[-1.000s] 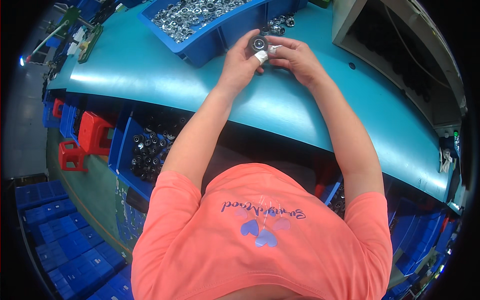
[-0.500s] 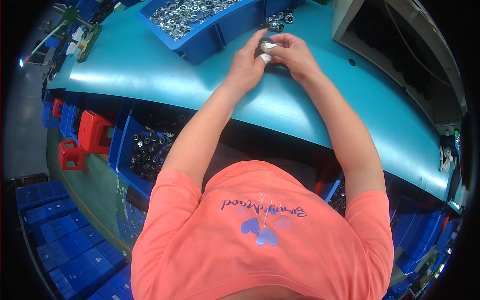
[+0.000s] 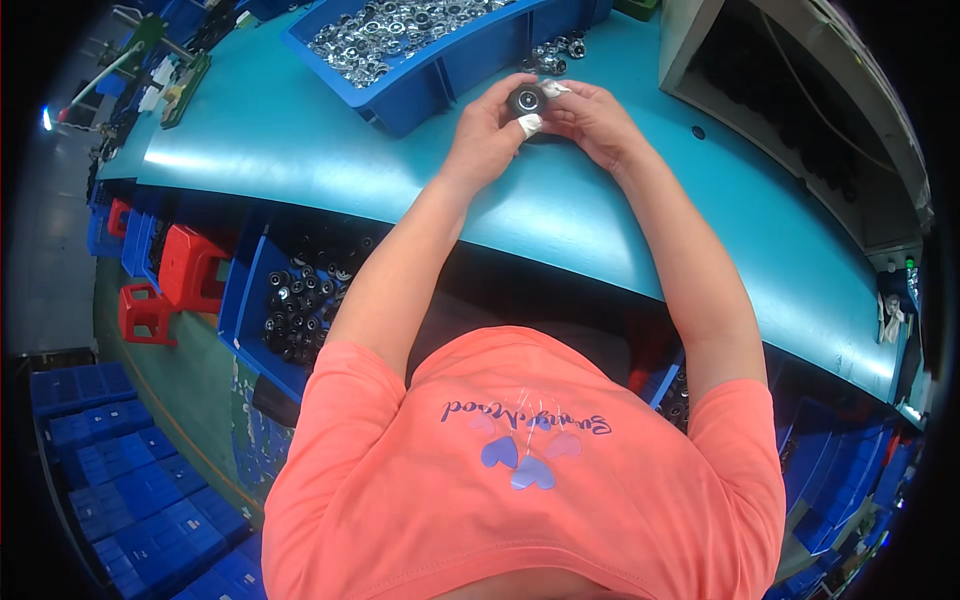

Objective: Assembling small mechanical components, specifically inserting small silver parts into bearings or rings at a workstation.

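A small round black wheel with a shiny metal centre is held up above the teal tabletop, its round face turned upward. My left hand grips it from the left, with white tape around the thumb. On the other side my right hand is closed at the wheel's right edge, its white-taped thumb against the rim. The right fingertips are partly hidden behind the wheel. Just beyond my hands, several loose shiny metal parts lie beside a blue bin filled with similar parts.
A blue crate of black wheels sits below the table edge at left. At the right of the teal table stands a grey open-fronted box, with a small black disc nearby. Red stools and stacked blue crates are at left.
The wheel has tipped so its face shows, and both hands have shifted slightly nearer. My right thumb has slid from over the wheel to its right edge.
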`<state>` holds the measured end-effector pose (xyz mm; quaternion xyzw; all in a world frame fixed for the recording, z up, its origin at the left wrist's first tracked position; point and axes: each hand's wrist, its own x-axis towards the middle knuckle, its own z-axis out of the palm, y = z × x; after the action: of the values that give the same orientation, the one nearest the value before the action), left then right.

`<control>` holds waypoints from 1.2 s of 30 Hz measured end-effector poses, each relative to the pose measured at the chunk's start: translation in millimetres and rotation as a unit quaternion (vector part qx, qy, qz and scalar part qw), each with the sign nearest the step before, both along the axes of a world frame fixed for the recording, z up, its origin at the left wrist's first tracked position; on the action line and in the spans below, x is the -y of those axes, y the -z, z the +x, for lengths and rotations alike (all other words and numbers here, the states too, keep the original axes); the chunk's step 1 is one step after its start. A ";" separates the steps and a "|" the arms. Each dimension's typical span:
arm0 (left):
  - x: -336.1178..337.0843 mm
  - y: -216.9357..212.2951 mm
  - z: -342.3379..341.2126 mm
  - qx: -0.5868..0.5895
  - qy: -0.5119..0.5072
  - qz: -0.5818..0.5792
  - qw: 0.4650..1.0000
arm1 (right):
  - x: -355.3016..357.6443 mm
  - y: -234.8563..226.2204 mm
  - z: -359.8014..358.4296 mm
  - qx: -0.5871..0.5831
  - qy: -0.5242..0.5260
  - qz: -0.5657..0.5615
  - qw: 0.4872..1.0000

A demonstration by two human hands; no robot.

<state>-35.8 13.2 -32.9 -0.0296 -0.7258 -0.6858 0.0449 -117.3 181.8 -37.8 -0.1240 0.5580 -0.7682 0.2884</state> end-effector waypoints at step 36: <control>15.4 -34.7 84.0 -0.033 -0.075 -0.005 0.997 | -150.6 -59.3 -26.3 -0.341 0.157 0.450 0.810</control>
<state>48.2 -2.2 1.8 0.0018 -0.7271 -0.6759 0.1201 -143.7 332.5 21.5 -0.1449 0.9156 -0.3745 -0.0211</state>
